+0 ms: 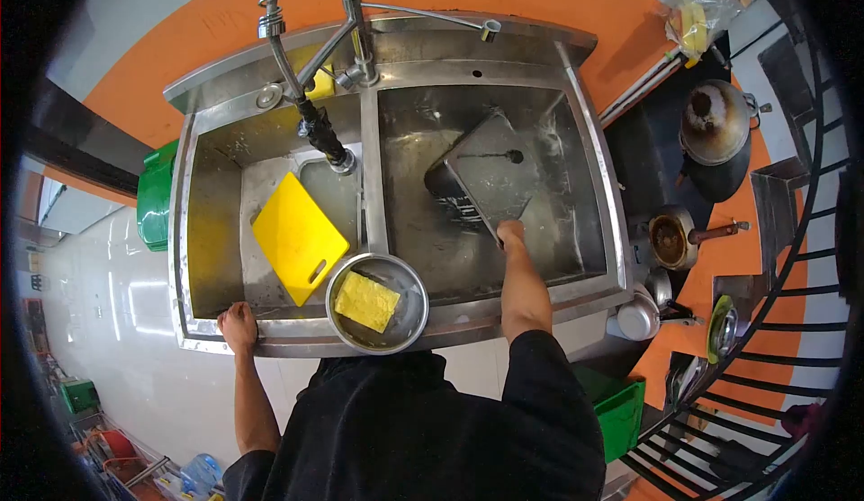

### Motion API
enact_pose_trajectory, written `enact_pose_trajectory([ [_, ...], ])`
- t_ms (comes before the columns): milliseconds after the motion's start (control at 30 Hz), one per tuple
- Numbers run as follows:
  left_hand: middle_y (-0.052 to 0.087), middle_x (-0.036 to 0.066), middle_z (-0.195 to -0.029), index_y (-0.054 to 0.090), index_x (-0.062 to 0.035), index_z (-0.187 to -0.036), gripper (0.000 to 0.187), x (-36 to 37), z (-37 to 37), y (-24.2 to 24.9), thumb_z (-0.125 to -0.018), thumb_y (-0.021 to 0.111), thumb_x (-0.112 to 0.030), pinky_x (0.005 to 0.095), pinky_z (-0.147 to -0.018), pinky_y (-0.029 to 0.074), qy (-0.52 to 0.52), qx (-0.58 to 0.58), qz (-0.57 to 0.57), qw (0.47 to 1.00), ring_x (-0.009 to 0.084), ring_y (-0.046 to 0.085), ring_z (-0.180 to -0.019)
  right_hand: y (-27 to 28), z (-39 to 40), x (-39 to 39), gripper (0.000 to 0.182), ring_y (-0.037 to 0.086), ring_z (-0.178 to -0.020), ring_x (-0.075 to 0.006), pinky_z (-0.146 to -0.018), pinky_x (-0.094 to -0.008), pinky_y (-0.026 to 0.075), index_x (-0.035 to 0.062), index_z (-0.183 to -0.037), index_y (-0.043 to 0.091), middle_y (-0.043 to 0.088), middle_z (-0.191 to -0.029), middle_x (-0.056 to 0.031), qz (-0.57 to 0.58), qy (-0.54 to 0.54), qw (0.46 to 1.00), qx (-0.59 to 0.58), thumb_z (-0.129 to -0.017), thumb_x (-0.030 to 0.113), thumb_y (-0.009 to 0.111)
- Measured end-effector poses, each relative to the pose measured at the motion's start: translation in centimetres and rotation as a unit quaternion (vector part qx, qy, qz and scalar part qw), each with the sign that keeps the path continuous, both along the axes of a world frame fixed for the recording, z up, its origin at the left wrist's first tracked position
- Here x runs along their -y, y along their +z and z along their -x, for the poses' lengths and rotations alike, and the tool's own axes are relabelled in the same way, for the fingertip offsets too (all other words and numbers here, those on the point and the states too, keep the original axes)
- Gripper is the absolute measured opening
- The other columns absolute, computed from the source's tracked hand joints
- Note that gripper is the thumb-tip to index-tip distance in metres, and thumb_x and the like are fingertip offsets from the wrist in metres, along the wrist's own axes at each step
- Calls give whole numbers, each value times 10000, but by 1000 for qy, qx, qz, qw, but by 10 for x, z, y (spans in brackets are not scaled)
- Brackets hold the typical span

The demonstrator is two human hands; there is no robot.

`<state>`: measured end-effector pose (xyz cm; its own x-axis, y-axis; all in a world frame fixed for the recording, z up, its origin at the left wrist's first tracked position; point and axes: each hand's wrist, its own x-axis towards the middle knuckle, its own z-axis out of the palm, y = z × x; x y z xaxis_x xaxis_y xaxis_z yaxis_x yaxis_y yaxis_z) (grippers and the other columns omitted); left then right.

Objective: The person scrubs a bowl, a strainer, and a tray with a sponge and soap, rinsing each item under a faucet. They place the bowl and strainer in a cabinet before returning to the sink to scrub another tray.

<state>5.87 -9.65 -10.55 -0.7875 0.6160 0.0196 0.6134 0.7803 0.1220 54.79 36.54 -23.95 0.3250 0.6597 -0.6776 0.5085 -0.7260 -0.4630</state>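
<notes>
My right hand point(510, 232) is closed on the near rim of a rectangular metal tray point(490, 163), which is tilted in the water of the right sink basin. My left hand point(238, 325) rests on the front edge of the sink at its left corner, its fingers curled over the rim; no object shows in it. A yellow cutting board point(300, 238) leans in the left basin. At the front, by the divider, a round metal bowl point(409, 298) holds a yellow sponge point(366, 303).
A spring-hose faucet point(319, 132) hangs over the left basin. Pans, including a stained wok point(715, 121) and a smaller pan point(670, 238), are at the right. Green bins point(157, 197) stand on both sides. A black curved railing point(765, 325) runs along the right.
</notes>
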Motion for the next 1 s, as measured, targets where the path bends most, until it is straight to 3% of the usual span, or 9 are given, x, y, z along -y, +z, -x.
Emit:
enact_pose_trajectory([
  [33,702,138,-890,709,-70,-888,271,2,1,-3,-908,516,-260,428,-953,397,-10,-4,-10,1000,322,641,-885,-7,-9,-7,249,650,-593,-311,-476,-417,487,-71,-855,661,666,-736,-216,-2,1,1000,-1,-899,145,546],
  [67,702,137,-892,708,-70,-891,274,2,3,-4,-910,515,-263,429,-952,395,-18,-8,-21,1000,319,641,-889,-30,-24,-17,253,680,-678,-305,-540,-418,518,-58,-888,666,677,-854,-239,-34,281,949,141,-912,162,543],
  [100,702,137,-892,708,-70,-891,274,0,1,-1,-910,515,-263,429,-952,395,-16,-9,-22,1000,319,641,-889,-51,-34,-24,259,711,-763,-299,-604,-419,548,-45,-921,670,687,-973,-261,-63,532,800,270,-926,180,541],
  [133,702,138,-892,708,-71,-896,276,-3,-3,4,-912,515,-268,430,-953,393,-7,-7,-14,1000,318,639,-900,-68,-37,-26,259,711,-763,-299,-604,-419,548,-45,-921,670,687,-973,-261,-65,535,798,270,-926,180,541],
  [200,702,139,-893,708,-72,-900,279,-3,-4,5,-915,514,-272,431,-953,391,7,-4,-2,1000,317,638,-911,-75,-32,-18,304,709,-862,-337,-750,-438,558,-45,-1051,634,690,-961,-273,-48,207,950,228,-938,192,483],
  [400,710,120,-915,714,-82,-920,258,1,0,-2,-916,542,-274,418,-985,371,5,-2,-8,1000,308,636,-931,19,5,19,512,643,-1036,-427,-909,-500,509,-63,-1129,604,673,-1048,-283,-161,11,953,257,-1024,304,263],
  [500,712,111,-924,714,-82,-924,249,0,2,-3,-914,555,-274,415,-996,367,20,9,9,1000,300,637,-938,12,-2,14,309,646,-1039,-399,-877,-494,524,-21,-1132,572,648,-1135,-266,-122,28,960,249,-941,215,514],
  [700,711,116,-928,711,-83,-925,250,1,3,-5,-919,550,-275,415,-998,367,9,-3,0,1000,300,637,-942,2,-15,8,523,613,-1096,-426,-948,-498,488,-67,-1097,581,636,-1152,-278,-102,27,977,185,-1027,326,244],
  [1000,707,109,-934,711,-94,-939,253,-3,-1,-1,-928,528,-269,423,-1000,362,11,-12,7,1000,300,630,-955,-70,-48,-4,405,644,-1082,-377,-914,-481,520,-2,-1294,482,651,-1165,-239,-40,216,941,256,-958,225,465],
])
